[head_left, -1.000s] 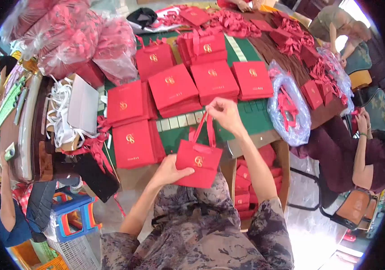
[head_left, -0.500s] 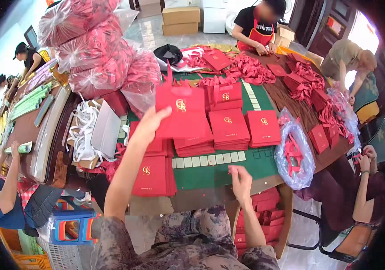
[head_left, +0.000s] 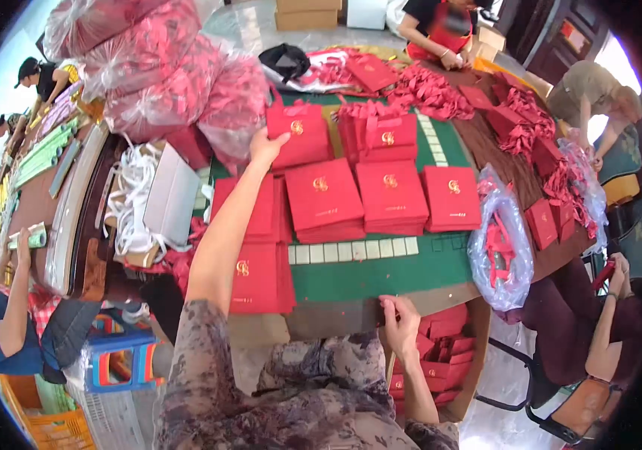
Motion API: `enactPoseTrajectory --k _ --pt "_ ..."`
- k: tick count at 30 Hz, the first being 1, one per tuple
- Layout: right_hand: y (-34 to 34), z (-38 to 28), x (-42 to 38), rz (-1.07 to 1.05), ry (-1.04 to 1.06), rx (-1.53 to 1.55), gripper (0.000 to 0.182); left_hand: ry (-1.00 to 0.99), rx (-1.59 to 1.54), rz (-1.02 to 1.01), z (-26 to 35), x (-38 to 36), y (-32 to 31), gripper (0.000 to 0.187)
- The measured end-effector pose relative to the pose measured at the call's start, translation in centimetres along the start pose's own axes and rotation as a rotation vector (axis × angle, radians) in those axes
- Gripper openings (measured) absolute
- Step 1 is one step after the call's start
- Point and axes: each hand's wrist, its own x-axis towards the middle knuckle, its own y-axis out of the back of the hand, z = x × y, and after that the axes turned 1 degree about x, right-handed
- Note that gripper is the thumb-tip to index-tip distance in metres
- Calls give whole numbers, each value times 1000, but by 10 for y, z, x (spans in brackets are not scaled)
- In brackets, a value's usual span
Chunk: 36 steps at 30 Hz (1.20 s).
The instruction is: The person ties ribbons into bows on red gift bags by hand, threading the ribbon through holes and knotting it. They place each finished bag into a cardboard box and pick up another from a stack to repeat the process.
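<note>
My left hand (head_left: 267, 148) reaches to the back row and is closed on the left edge of a red paper gift bag (head_left: 302, 142) with a gold emblem. A second bunch of red gift bags (head_left: 387, 139) with ribbon handles stands just right of it. Nearer me lie flat stacks of red bags, a left stack (head_left: 324, 199), a middle stack (head_left: 392, 196) and a right stack (head_left: 452, 199). My right hand (head_left: 402, 321) is by the table's front edge with fingers curled in; whether they hold anything is hidden.
An open carton (head_left: 478, 352) of red bags stands below the table edge on the right. Clear plastic sacks (head_left: 148, 82) of red goods pile up at the back left. A box of white ribbons (head_left: 135, 202) sits left. Several other people work around the tables.
My left hand has carried the red gift bag away from me to the back row and lowered it there. My right hand has moved slightly down toward the table edge.
</note>
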Motion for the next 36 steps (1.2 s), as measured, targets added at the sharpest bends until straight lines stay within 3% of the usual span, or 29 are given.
enactPoseTrajectory --k 1,3,4,7,8,11,13,14,16,17,20,22,24,28,29,30,32,33,36 --pt "-1 1 -5 2 2 5 14 18 3 -5 -4 -5 6 44" --pt "-4 7 -10 26 13 -11 13 10 642 -18 2 3 7 63" --pt "-2 9 -15 43 8 -39 12 -149 756 -82 -4 5 11 73" --pt "13 6 -11 113 28 -58 11 -185 919 -80 3 -3 11 69" --pt "25 0 -5 134 19 -33 12 -311 881 -11 -6 -6 11 71" --pt "58 20 14 315 -14 -116 12 -212 895 16 6 -14 10 66" --pt "81 36 36 473 27 -218 12 -418 979 43 14 -27 20 56" --pt "94 42 48 543 32 -286 12 -421 980 43 19 -36 27 56" --pt "122 78 74 605 143 -463 12 -471 645 -78 38 -60 44 44" --pt "134 86 85 609 141 -543 14 -319 540 -175 54 -77 54 34" --pt "158 117 111 603 162 -766 27 -168 442 -271 103 -139 85 27" --pt "165 150 128 548 132 -877 31 -215 390 -244 94 -167 107 26" --pt "172 161 136 432 118 -815 19 -192 422 -223 106 -199 130 26" --pt "163 149 130 440 41 -710 15 -170 532 -225 113 -249 165 32" --pt "158 141 125 523 49 -673 16 -80 568 -230 110 -260 172 44" --pt "157 130 119 608 52 -638 17 -73 570 -220 108 -270 176 44" --pt "145 79 100 603 71 -520 18 -52 759 -262 104 -284 180 63" --pt "132 57 86 602 78 -405 18 -34 758 -272 88 -290 182 82" --pt "97 25 46 501 131 -219 13 -53 889 -161 70 -309 170 90"
